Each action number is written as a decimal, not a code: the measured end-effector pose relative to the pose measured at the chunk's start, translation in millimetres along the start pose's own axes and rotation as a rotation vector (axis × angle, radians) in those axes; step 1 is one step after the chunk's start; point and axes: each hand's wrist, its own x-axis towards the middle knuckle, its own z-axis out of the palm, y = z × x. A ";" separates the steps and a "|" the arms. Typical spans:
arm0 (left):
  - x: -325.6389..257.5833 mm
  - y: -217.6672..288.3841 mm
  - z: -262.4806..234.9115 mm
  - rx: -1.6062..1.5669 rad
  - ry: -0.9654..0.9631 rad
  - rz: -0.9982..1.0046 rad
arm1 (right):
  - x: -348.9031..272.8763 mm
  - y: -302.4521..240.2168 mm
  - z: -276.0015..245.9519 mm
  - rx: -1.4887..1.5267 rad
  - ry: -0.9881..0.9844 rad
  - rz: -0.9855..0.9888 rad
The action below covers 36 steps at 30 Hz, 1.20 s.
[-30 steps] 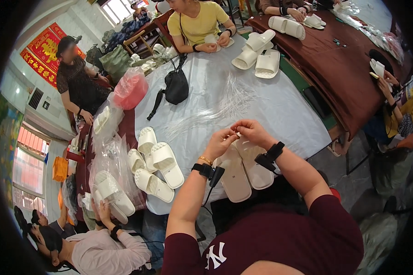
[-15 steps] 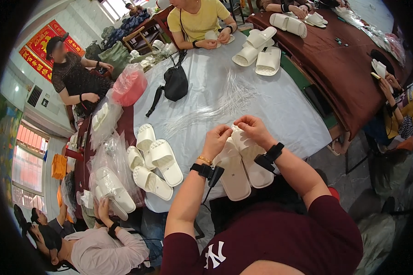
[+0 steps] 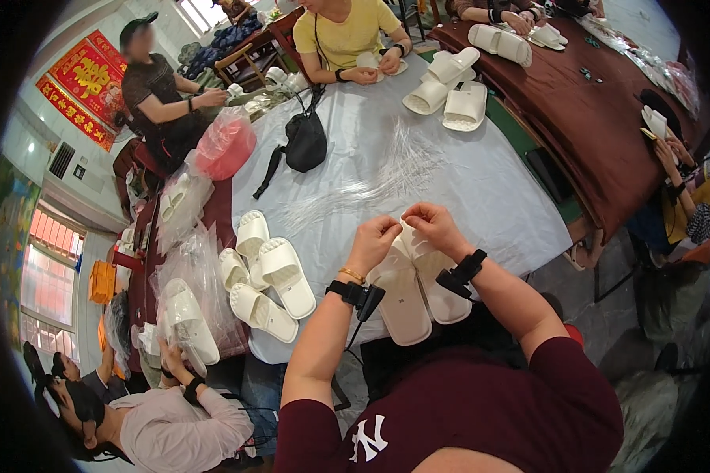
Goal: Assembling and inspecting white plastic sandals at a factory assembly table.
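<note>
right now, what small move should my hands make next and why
Perhaps bring the left hand a touch closer to the right hand: both look pinched, close but seemingly apart, over the far ends of the white slippers, though anything held is too small to make out.

A pair of slippers (image 3: 398, 303) crosses the near edge of the table (image 3: 505, 189), the left hand (image 3: 376, 239) and right hand (image 3: 435, 229) at its far end. More slippers (image 3: 286, 272) lie left. Beyond the hands are strands (image 3: 394, 169), then a pouch (image 3: 305, 143) farther left. A second table (image 3: 607, 150) stands right.
</note>
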 end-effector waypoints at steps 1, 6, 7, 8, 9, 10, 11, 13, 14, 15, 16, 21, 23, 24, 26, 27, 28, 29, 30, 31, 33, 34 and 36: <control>0.5 1.1 -0.8 0.010 -0.024 -0.014 | 0.2 -1.1 -0.2 -0.001 -0.002 -0.002; -0.2 -3.6 -4.4 0.124 -0.031 0.029 | 0.4 -0.8 5.2 -0.113 -0.023 -0.029; -1.5 -4.3 -2.8 0.120 -0.031 0.023 | -0.4 0.3 5.8 -0.111 -0.035 -0.042; -1.2 -5.7 -0.5 0.115 -0.029 0.020 | -1.3 1.7 4.8 -0.136 -0.020 -0.044; -1.3 -6.9 -0.1 0.114 -0.037 0.028 | -1.5 3.6 5.0 -0.160 -0.008 -0.048; -1.7 -8.0 0.3 0.124 -0.017 0.032 | -0.6 5.3 5.4 -0.158 -0.023 -0.064; -1.7 -8.0 3.3 0.115 -0.031 0.029 | -1.1 8.0 3.7 -0.168 -0.008 -0.064; -2.7 -8.6 4.3 0.112 -0.026 0.030 | -0.7 11.6 4.5 -0.160 0.012 -0.059; -3.1 -9.7 4.1 0.084 -0.023 0.037 | -0.5 13.5 5.4 -0.160 0.002 -0.071; -3.4 -10.7 4.4 0.056 -0.020 0.045 | 0.0 15.5 6.2 -0.116 0.008 -0.040; -4.0 -11.7 5.4 0.060 -0.007 0.050 | 0.3 17.6 6.5 -0.072 0.016 -0.009; -4.4 -9.8 7.6 -0.031 0.090 -0.076 | -1.8 9.6 7.9 -0.123 0.003 -0.046; -5.5 -9.9 9.1 -0.013 0.099 -0.089 | -2.3 12.7 6.8 -0.113 -0.004 -0.041; -5.5 -10.1 10.1 -0.013 0.105 -0.080 | -2.5 14.7 6.1 -0.099 -0.006 -0.028; -5.9 -11.4 11.2 -0.018 0.107 -0.065 | -3.2 16.1 6.4 -0.058 0.000 -0.026; -6.0 -13.7 11.7 -0.018 0.096 -0.061 | -3.5 15.3 6.3 -0.065 0.001 -0.023; -6.1 -15.4 12.3 -0.019 0.104 -0.056 | -3.7 14.6 6.4 -0.071 0.002 -0.020; -6.3 -15.3 12.7 -0.030 0.093 -0.053 | -4.0 14.5 6.7 -0.075 -0.002 -0.026; -6.3 -15.4 12.9 -0.041 0.081 -0.051 | -4.4 14.6 7.1 -0.088 0.001 -0.025; -6.7 -15.7 12.9 -0.041 0.086 -0.047 | -4.6 14.7 7.4 -0.100 0.005 -0.023; -7.6 -10.6 11.9 0.025 0.103 0.004 | -4.9 12.8 6.7 -0.154 -0.003 -0.030; -6.9 -12.2 12.6 0.024 0.107 0.008 | -5.1 12.1 6.3 -0.205 -0.008 -0.032; -7.7 -18.5 12.7 0.037 0.122 0.018 | -4.6 10.3 9.7 -0.218 -0.016 -0.040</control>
